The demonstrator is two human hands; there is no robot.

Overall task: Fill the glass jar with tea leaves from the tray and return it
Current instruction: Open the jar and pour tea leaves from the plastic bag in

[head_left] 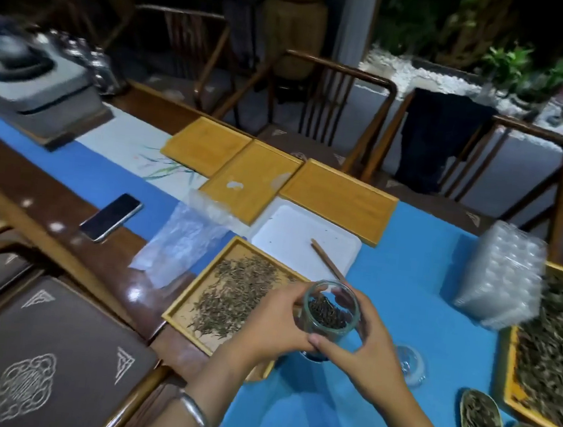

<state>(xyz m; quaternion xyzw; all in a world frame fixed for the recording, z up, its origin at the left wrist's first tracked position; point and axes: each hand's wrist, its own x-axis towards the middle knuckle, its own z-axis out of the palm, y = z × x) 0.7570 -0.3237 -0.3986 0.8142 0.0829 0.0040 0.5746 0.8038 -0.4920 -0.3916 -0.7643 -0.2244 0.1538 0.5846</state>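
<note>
Glass jar (330, 310) — holding dark tea leaves, gripped by left hand (271, 326) and right hand (364, 352) — beside wooden tray (184, 304).

Open glass jar (329, 312) part-filled with dark leaves; leaf-strewn wooden tray (182, 302) alongside

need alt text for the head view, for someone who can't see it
Both hands, left hand and right hand, hold an open glass jar partly filled with dark tea leaves, above a blue table. A wooden tray of loose tea lies just left of it; a phone lies farther left.
</note>
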